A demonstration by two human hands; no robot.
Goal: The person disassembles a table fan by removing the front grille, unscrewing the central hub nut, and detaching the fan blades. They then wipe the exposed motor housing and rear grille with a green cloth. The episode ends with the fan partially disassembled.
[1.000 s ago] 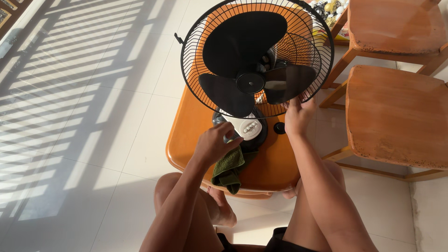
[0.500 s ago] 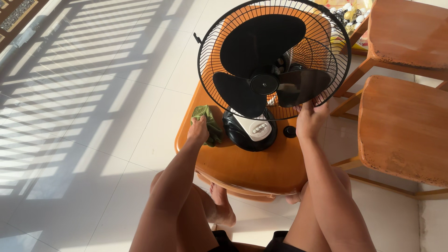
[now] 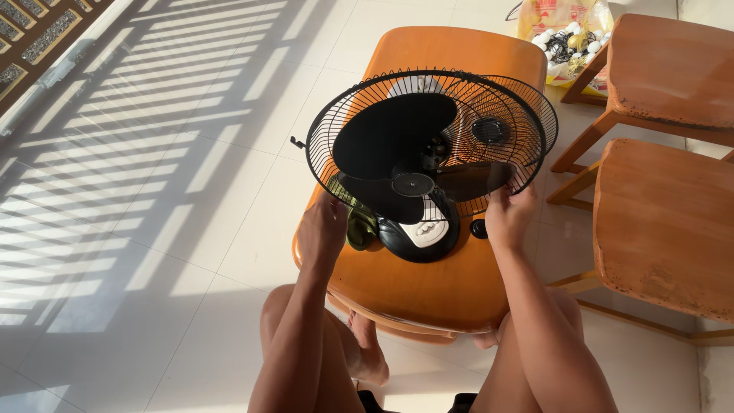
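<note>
A black table fan with a round wire grille [image 3: 321, 130] and three black blades stands on an orange wooden table [image 3: 420, 283]. Its dark base [image 3: 397, 241] carries a white button panel. My left hand [image 3: 321, 229] grips the grille's lower left rim. My right hand [image 3: 508, 218] grips the lower right rim. A green cloth [image 3: 359, 227] lies on the table between my left hand and the base, partly under the grille. The fan head is tilted so its face points up towards me.
A small black knob [image 3: 479, 228] lies on the table right of the base. Two orange wooden chairs [image 3: 665, 222] [image 3: 673, 69] stand at the right. A yellow bag of small items [image 3: 566, 30] sits behind. My bare legs [image 3: 306, 352] are under the table's near edge.
My left hand let go of the green cloth on the table and rose to the grille's rim. The fan head has tipped back to face upward. My right hand stayed on the rim.
</note>
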